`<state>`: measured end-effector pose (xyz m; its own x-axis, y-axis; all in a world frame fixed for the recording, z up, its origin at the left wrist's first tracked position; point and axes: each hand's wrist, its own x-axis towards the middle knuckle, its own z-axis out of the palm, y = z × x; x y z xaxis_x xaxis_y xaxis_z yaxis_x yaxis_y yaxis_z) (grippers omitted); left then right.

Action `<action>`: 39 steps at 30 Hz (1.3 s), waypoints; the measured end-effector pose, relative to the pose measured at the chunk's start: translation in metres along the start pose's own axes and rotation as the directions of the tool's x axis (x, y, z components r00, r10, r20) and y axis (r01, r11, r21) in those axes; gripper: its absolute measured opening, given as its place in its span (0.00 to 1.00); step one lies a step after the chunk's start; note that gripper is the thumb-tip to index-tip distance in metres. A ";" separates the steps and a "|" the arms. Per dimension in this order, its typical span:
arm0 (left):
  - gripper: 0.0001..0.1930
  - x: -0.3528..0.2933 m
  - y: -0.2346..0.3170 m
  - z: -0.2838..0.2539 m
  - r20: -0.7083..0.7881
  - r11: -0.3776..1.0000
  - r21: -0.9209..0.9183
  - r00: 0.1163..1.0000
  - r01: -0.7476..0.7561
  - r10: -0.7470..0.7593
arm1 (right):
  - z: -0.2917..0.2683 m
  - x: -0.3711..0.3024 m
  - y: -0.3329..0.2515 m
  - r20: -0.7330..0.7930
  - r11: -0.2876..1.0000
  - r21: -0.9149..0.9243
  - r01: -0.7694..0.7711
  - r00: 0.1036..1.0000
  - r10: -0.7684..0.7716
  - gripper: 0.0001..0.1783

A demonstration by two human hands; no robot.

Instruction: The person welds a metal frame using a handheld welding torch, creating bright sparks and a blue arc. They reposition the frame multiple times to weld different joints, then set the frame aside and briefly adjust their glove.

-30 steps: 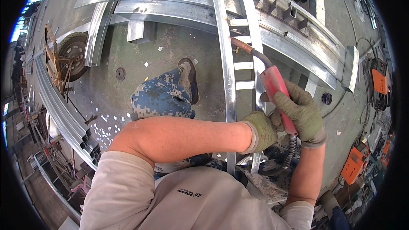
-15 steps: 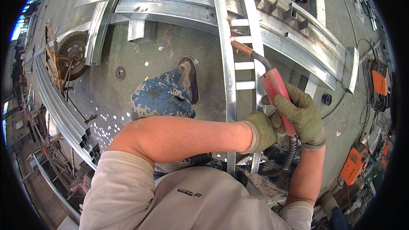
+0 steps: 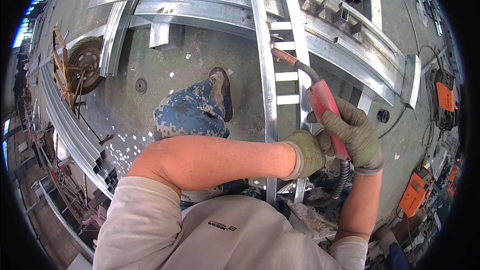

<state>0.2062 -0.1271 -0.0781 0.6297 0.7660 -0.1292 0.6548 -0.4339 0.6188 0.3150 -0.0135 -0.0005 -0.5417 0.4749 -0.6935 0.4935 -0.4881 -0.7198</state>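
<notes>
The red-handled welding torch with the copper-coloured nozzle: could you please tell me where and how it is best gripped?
Probably around its long red handle, coming from the right, where the olive-gloved right hand holds it: that thick section slants toward the lower right, away from the copper-coloured nozzle by the silver metal ladder-shaped frame.

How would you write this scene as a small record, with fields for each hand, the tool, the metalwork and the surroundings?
right hand: gloved, closed around red welding torch
left hand: gloved, beside the torch's handle; contact partly hidden
torch tip: at the metal frame's left rail; contact unclear
metal frame: ladder-like, silvery
surroundings: wheel at left, orange machines at right
</notes>
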 end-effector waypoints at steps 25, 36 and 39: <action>0.11 -0.003 0.005 -0.001 -0.009 1.000 0.012 1.000 0.004 -0.003 | -0.003 -0.006 0.002 0.002 0.998 0.060 0.015 1.000 -0.015 0.26; 0.08 -0.004 0.023 -0.012 0.349 0.998 0.060 0.937 -0.018 -0.004 | -0.003 -0.037 0.017 -0.013 0.999 0.038 -0.031 0.999 0.032 0.22; 0.11 -0.004 0.024 -0.006 0.280 0.998 0.066 0.960 -0.014 -0.005 | -0.004 -0.041 0.022 -0.002 0.998 0.001 -0.059 0.998 0.059 0.22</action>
<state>0.2165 -0.1377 -0.0582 0.7184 0.6047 -0.3438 0.6719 -0.4752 0.5681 0.3504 -0.0409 0.0117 -0.5107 0.4465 -0.7347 0.5238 -0.5160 -0.6777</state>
